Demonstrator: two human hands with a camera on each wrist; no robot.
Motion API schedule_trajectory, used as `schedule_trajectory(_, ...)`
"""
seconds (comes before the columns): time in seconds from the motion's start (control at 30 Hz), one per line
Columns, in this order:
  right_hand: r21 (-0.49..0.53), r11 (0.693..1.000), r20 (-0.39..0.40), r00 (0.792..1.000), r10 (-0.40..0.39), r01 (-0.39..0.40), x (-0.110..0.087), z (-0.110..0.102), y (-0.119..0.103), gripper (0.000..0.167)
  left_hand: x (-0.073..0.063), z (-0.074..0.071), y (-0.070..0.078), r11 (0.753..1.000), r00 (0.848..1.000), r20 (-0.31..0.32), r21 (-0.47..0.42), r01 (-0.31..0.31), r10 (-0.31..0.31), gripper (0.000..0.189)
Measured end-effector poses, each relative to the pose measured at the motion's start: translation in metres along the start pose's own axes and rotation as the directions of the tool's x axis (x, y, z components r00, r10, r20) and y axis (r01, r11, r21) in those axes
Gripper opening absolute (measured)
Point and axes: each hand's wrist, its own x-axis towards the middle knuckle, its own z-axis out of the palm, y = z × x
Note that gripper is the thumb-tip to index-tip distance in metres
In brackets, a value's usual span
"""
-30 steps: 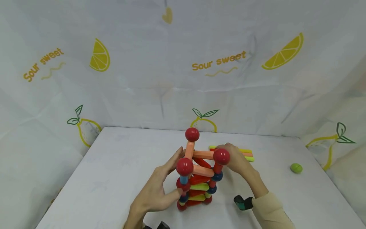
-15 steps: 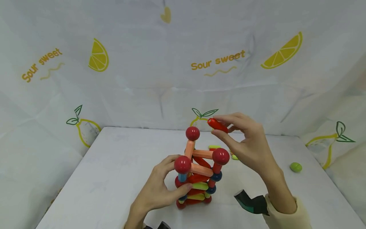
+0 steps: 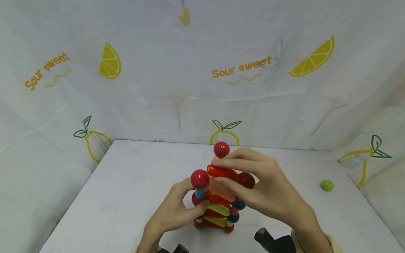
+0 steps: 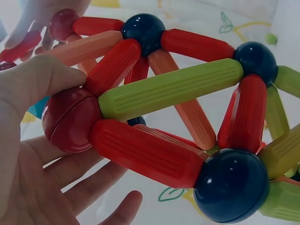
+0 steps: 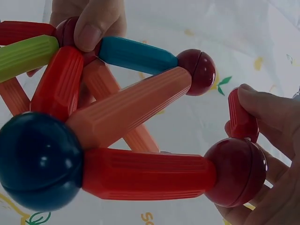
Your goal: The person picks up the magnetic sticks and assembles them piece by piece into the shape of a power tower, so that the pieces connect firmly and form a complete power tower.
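Note:
A tower of magnetic rods and balls (image 3: 221,191) stands on the table, mostly red, orange and yellow-green rods joined by red and blue balls. My left hand (image 3: 178,207) holds its left side, the thumb on a dark red ball (image 4: 70,119) partway up. Between thumb and fingertips my right hand (image 3: 272,188) pinches a short red rod (image 3: 222,172) at the tower's top. In the right wrist view that rod's lower end meets a red corner ball (image 5: 236,172). Two other red balls top the tower, at the back (image 3: 221,149) and front left (image 3: 200,179).
A small green ball-like object (image 3: 327,185) lies at the table's right side. Behind the white table (image 3: 133,168) hangs a white cloth (image 3: 152,105) printed with lemons.
My right hand lifted a red rod from the loose rods behind the tower and brought it down to the top. The left thumb moved further onto the tower, which has turned slightly.

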Motion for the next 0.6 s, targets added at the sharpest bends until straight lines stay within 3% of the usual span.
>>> schedule_trajectory(0.23,-0.057,0.998,0.025,0.999,0.025,-0.024,-0.008,0.002,-0.001,0.042,0.0,-0.001,0.001,1.0,1.0,0.006,-0.021,-0.006,0.006,0.056)
schedule_trajectory(0.6,-0.059,0.998,0.026,0.999,0.018,-0.017,-0.012,0.002,-0.001,0.039,0.0,-0.002,0.003,1.0,1.0,0.006,-0.022,-0.003,0.003,0.054)
